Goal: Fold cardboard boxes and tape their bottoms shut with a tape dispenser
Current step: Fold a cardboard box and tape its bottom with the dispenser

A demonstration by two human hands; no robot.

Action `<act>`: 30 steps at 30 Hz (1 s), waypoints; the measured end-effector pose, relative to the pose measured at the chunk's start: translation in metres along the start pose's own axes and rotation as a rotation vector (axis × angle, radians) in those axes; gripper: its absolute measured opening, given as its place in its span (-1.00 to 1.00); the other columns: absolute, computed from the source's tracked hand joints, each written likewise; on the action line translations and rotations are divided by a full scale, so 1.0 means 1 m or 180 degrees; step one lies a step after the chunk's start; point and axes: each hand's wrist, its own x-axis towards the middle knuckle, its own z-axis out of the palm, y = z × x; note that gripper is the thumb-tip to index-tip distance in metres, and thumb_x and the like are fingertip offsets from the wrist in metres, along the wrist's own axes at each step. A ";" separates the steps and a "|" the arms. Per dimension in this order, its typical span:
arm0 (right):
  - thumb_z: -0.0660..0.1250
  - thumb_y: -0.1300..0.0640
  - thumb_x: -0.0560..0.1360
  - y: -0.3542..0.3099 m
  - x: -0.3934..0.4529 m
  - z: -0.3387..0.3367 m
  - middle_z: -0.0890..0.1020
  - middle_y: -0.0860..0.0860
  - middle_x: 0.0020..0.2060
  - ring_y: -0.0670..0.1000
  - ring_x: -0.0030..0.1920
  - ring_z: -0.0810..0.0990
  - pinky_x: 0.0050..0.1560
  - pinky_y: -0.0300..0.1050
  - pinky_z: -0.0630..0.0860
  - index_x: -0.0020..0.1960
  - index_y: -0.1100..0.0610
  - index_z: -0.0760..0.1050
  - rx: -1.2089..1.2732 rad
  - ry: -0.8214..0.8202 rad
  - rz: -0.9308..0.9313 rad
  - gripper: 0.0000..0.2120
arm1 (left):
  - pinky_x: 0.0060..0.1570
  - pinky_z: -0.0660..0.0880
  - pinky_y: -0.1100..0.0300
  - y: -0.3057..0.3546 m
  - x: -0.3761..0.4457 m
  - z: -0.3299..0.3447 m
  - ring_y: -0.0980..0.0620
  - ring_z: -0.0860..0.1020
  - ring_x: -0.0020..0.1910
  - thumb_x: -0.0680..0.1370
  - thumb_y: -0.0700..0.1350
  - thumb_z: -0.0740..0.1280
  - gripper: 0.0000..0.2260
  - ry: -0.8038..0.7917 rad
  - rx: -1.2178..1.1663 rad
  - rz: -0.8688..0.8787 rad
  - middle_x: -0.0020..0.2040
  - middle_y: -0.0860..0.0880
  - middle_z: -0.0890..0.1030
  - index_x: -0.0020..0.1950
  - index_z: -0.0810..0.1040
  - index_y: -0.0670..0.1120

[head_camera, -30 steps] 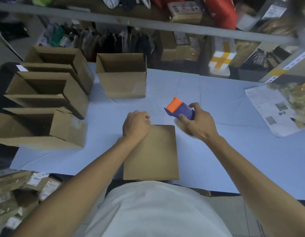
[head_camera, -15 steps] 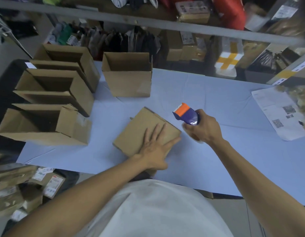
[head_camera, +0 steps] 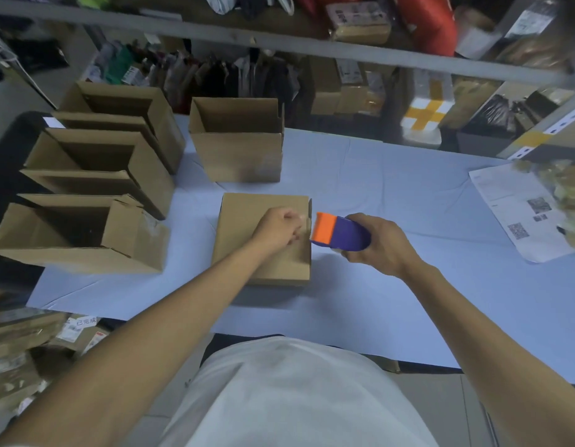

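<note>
We've squared the box (head_camera: 263, 240); left hand (head_camera: 279, 228) now pinches the tape end, right hand (head_camera: 381, 243) grips dispenser (head_camera: 341, 232) at three o'clock: taping starts.

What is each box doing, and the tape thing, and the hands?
Cardboard box in front: flaps folded shut, flat side up on the table.
Tape dispenser: gripped in the right hand, orange end at the box's right edge.
Left hand: fingers curled, resting on the box near that edge.
Box behind it: upright, top open.
Three boxes at left: on their sides, open.
Printed sheet: lying flat.
</note>
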 end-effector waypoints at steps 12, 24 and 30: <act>0.59 -0.05 0.32 -0.006 0.009 -0.002 0.61 -0.13 0.05 -0.04 -0.02 0.57 -0.09 -0.26 0.51 0.27 -0.03 0.46 0.0243 -0.0105 -0.0323 -0.42 | -0.37 0.53 0.28 0.013 0.009 -0.004 0.06 0.59 -0.28 0.56 -0.37 0.28 -0.85 -0.0292 -0.1212 -0.0971 -0.27 -0.05 0.63 -0.08 0.57 -0.16; 0.48 -0.33 0.29 -0.003 0.030 -0.023 0.57 -0.32 -0.18 -0.26 -0.18 0.57 -0.27 -0.37 0.44 0.16 -0.20 0.43 -0.0112 -0.0386 -0.0336 -0.47 | -0.22 0.55 0.12 0.007 0.017 -0.015 -0.01 0.55 -0.36 0.50 -0.26 0.37 -0.87 0.0700 0.0390 -0.0288 -0.24 -0.12 0.62 -0.22 0.59 -0.09; 0.52 -0.19 0.28 0.038 0.024 -0.039 0.60 -0.31 -0.22 -0.22 -0.22 0.57 -0.30 -0.34 0.38 0.14 -0.20 0.46 -0.0380 -0.0610 -0.0066 -0.52 | -0.28 0.57 0.19 0.004 0.015 -0.026 0.05 0.57 -0.45 0.47 -0.27 0.40 -0.80 0.0776 0.0675 -0.0308 -0.41 0.00 0.60 -0.33 0.60 -0.04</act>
